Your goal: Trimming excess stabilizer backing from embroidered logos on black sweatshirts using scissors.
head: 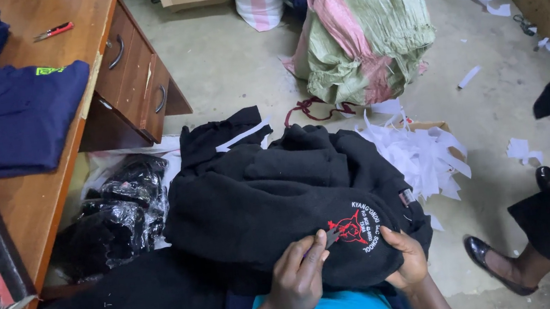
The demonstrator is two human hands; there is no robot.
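A: Biggest stuff first?
B: Wooden worktop [38, 195] on the left, folded navy shirts [16, 122] on it, a red-handled cutter [54, 30] at the far end, drawers on its side. Green sack [364, 27] far centre on the floor.
A: Middle?
B: Black garment [279, 188] heaped on the person's lap, near centre, with a red and white embroidered badge [356, 228] facing up. Black plastic-wrapped bundles [123, 213] left of it, white paper scraps [420, 152] to its right.
A: Hands?
B: Left hand [299, 276] pinches a small grey tool [333, 236], tip touching the badge. Right hand [407, 257] grips the cloth just right of the badge, fingers curled under the fold.
A: Anyone else?
B: Another person's black shoes [502, 267] and dark clothing at the right edge.
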